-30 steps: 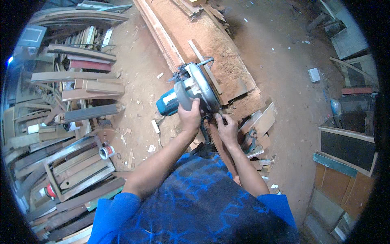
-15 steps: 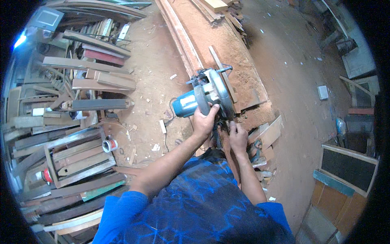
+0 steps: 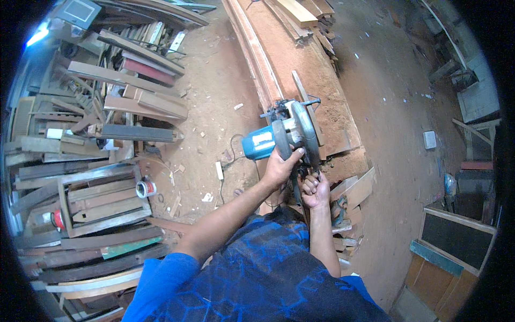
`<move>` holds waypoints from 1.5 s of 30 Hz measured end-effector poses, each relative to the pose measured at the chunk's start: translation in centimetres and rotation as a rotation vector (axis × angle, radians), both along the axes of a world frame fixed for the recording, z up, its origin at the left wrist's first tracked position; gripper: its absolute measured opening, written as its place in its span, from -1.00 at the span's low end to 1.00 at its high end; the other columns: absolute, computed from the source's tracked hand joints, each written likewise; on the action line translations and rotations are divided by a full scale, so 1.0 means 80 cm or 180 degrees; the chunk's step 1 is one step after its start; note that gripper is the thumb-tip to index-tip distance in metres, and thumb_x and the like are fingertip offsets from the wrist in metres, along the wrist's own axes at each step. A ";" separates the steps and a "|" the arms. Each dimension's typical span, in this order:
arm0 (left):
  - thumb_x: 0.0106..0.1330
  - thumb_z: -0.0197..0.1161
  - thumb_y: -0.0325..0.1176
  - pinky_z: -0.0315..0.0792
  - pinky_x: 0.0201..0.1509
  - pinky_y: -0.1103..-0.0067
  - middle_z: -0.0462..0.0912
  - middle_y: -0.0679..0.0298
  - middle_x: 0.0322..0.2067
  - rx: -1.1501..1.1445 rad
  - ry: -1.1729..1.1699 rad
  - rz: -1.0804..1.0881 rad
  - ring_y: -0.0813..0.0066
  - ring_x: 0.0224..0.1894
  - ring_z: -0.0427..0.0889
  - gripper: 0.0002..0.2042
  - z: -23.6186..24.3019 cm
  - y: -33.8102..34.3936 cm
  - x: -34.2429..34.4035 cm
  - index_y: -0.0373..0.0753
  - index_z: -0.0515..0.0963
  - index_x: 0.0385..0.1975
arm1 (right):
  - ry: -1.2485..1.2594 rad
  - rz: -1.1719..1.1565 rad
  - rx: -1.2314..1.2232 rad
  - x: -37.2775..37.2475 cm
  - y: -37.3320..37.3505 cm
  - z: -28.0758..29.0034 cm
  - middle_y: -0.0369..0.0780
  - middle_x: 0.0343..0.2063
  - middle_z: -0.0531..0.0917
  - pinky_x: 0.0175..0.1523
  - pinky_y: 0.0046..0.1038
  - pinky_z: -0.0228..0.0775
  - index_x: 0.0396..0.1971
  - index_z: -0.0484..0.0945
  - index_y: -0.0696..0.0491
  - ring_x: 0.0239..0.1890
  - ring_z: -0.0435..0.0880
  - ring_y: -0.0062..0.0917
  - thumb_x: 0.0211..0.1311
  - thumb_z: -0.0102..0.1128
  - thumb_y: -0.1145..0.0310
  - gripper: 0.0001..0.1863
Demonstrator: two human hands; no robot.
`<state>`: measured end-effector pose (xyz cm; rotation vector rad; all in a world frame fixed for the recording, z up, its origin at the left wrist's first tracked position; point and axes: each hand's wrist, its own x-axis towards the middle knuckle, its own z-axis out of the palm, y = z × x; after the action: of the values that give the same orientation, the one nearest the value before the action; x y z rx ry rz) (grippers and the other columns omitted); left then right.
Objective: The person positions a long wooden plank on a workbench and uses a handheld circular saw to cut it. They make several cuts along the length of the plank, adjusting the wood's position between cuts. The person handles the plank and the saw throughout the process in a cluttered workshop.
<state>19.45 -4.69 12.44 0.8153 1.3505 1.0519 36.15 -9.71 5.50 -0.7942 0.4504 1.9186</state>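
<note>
A blue and grey circular saw sits near the near end of a long sawdust-covered workbench, beside long boards and a thin strip of wood. My left hand is closed on the saw's grey rear handle, thumb over its top. My right hand is at the saw's dark lower rear, palm partly turned up and fingers curled around a small part that I cannot make out clearly.
Stacks of timber offcuts and frames line the left, with a paint can. A white power strip with a cable lies on the floor. Door panels lean at the right. Loose boards are beside my right hand.
The saw, bench and both hands appear further right and lower as the view shifts. My right hand has turned over, its fingers curling more under the saw's rear.
</note>
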 end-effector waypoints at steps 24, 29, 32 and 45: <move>0.58 0.23 -0.06 0.56 0.02 0.52 0.72 0.25 -0.08 0.0110 -0.0093 -0.0199 0.52 -0.10 0.69 -0.58 -0.025 -0.179 -0.273 -0.32 0.57 0.14 | -0.5474 0.1246 0.2415 -0.112 -0.059 0.192 -0.29 -0.29 0.73 -0.16 -0.40 0.53 0.01 0.68 0.23 -0.32 0.64 -0.60 0.21 0.40 0.28 -0.57; 0.58 0.21 0.00 0.59 -0.07 0.50 0.72 0.25 -0.11 0.0354 -0.0067 -0.0962 0.52 -0.12 0.67 -0.52 -0.012 -0.208 -0.231 -0.36 0.57 0.15 | -0.5571 0.1485 0.2181 -0.095 -0.275 0.296 -0.26 -0.29 0.75 -0.11 -0.42 0.56 -0.02 0.68 0.25 -0.29 0.67 -0.59 0.11 0.33 0.32 -0.55; 0.58 0.19 0.02 0.60 -0.11 0.51 0.71 0.25 -0.15 0.0014 -0.0425 -0.1642 0.52 -0.15 0.67 -0.49 0.012 -0.250 -0.203 -0.36 0.57 0.17 | -0.5460 0.1924 0.1710 -0.089 -0.390 0.312 -0.29 -0.21 0.74 0.00 -0.44 0.56 0.02 0.68 0.21 -0.17 0.66 -0.62 0.05 0.34 0.34 -0.51; 0.49 0.35 -0.14 0.46 -0.39 0.65 0.71 0.34 -0.28 -0.0155 -0.0466 -0.3019 0.66 -0.37 0.60 -0.67 0.044 -0.477 -0.030 -0.29 0.60 0.00 | -0.5761 0.1336 0.1068 -0.036 -0.701 0.313 -0.26 -0.43 0.72 -0.18 -0.41 0.53 -0.19 0.69 0.24 -0.37 0.67 -0.57 -0.10 0.43 0.34 -0.58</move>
<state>17.08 -42.83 15.93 1.1450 0.7005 0.3135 33.30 -65.76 30.54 -2.0023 -1.1527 0.8444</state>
